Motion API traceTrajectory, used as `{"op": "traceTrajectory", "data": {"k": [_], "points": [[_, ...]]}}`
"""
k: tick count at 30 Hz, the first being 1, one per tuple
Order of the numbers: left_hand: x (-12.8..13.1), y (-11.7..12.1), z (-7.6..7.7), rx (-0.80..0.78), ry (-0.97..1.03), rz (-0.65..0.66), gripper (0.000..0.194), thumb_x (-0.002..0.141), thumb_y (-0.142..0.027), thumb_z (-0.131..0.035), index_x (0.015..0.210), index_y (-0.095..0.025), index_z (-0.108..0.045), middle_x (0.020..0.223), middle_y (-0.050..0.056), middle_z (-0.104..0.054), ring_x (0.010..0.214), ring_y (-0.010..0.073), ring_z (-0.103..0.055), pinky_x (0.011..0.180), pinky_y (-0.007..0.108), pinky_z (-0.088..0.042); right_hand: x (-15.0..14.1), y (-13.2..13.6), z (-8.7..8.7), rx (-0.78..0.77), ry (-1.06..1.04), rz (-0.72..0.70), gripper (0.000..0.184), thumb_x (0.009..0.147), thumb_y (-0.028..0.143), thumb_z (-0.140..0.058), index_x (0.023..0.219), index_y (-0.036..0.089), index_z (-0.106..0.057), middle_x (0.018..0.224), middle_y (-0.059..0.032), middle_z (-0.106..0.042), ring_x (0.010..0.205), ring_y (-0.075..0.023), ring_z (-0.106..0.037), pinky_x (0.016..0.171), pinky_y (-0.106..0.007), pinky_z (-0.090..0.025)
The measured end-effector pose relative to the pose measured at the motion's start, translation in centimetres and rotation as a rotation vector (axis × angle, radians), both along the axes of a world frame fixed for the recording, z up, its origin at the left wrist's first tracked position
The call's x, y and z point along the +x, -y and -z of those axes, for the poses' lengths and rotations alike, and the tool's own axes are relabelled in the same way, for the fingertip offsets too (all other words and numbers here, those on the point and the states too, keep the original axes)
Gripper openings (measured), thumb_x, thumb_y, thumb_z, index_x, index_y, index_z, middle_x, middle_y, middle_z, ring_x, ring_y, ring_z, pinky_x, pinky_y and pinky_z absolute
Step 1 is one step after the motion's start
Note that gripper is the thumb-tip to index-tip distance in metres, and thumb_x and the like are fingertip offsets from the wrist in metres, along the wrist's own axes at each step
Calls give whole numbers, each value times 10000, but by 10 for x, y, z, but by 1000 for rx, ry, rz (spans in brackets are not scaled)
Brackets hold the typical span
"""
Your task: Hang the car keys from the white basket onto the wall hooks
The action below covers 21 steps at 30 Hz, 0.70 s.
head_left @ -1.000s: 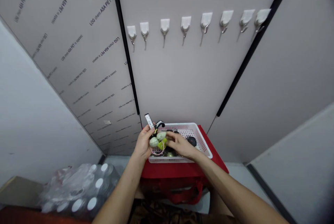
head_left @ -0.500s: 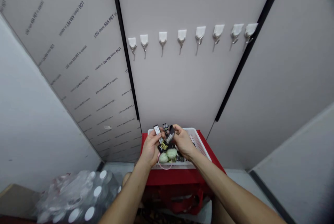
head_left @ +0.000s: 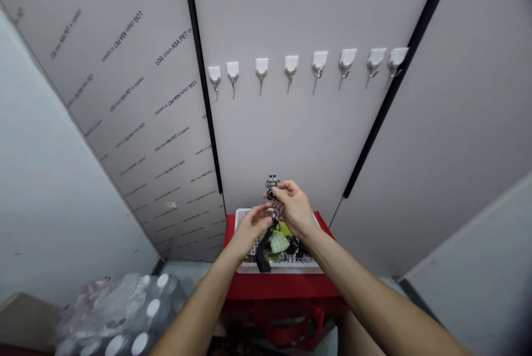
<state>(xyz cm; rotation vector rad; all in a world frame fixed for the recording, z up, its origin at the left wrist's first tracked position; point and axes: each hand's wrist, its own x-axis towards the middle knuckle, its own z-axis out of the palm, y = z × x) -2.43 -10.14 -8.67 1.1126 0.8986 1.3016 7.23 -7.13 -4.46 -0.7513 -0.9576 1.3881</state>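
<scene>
My right hand (head_left: 294, 206) is raised above a white basket (head_left: 277, 267) and pinches the top of a keychain bunch (head_left: 275, 234). The bunch hangs down with pale green charms, a yellow-green piece and a black strap. A small dark fob (head_left: 272, 182) sticks up above my right fingers. My left hand (head_left: 250, 227) is just left of the bunch, its fingertips closed on the hanging part near the ring. The basket holds more dark trinkets and sits on a red bag (head_left: 279, 289).
A row of several white wall hooks (head_left: 291, 66) runs across the grey panel above the basket, all bare. A shrink-wrapped pack of bottles (head_left: 120, 317) lies at the lower left. A black vertical strip (head_left: 203, 84) divides the wall panels.
My right hand has lifted the keychain bunch up out of the basket. The bunch now dangles from my right fingers, and my left hand has shifted from cradling it to touching its side.
</scene>
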Motion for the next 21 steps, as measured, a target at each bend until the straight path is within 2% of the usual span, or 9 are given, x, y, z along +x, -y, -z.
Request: {"op": "traceTrajectory", "data": {"k": [3, 7, 11, 13, 16, 21], "points": [[0, 2, 5, -34, -135, 34, 372, 495, -137, -594, 855, -146, -503, 916, 54, -539, 812, 130, -486, 737, 237, -351, 0, -6, -8, 13, -77, 21, 262, 504, 225, -592, 650, 177, -380, 686, 26, -555, 563, -95, -546, 449, -195, -434], [3, 1, 12, -103, -108, 24, 330, 536, -162, -558, 855, -145, -475, 885, 50, -532, 677, 94, -511, 598, 201, -380, 3, -13, -8, 21, -136, 11, 232, 534, 214, -579, 649, 184, -380, 692, 30, -555, 561, -86, -544, 482, -207, -454], [6, 1, 19, -164, -62, -40, 381, 563, -243, -545, 903, -144, -404, 667, 16, -551, 544, 89, -521, 518, 200, -370, 4, -17, -6, 24, -175, 83, 216, 551, 207, -566, 648, 191, -374, 691, 36, -550, 558, -81, -540, 501, -220, -462], [3, 1, 17, -168, -91, -44, 336, 555, -269, -548, 836, -130, -425, 537, -21, -524, 454, 77, -494, 485, 198, -357, 5, -19, -7, 24, -192, 111, 213, 552, 205, -560, 647, 193, -370, 690, 37, -547, 555, -80, -537, 509, -228, -462], [-14, -1, 1, -144, -171, -85, 243, 534, -259, -557, 713, -122, -468, 462, -46, -487, 408, 58, -449, 457, 184, -335, 10, -21, -10, 33, -194, 126, 215, 542, 202, -561, 638, 190, -368, 686, 38, -543, 541, -76, -530, 517, -236, -458], [-46, -9, -48, -29, -424, -143, 136, 520, -196, -550, 628, -115, -532, 476, -32, -499, 440, 57, -423, 472, 186, -328, 18, -20, -12, 46, -92, 124, 253, 518, 222, -569, 650, 190, -356, 675, 34, -544, 549, -95, -536, 488, -231, -437]]}}
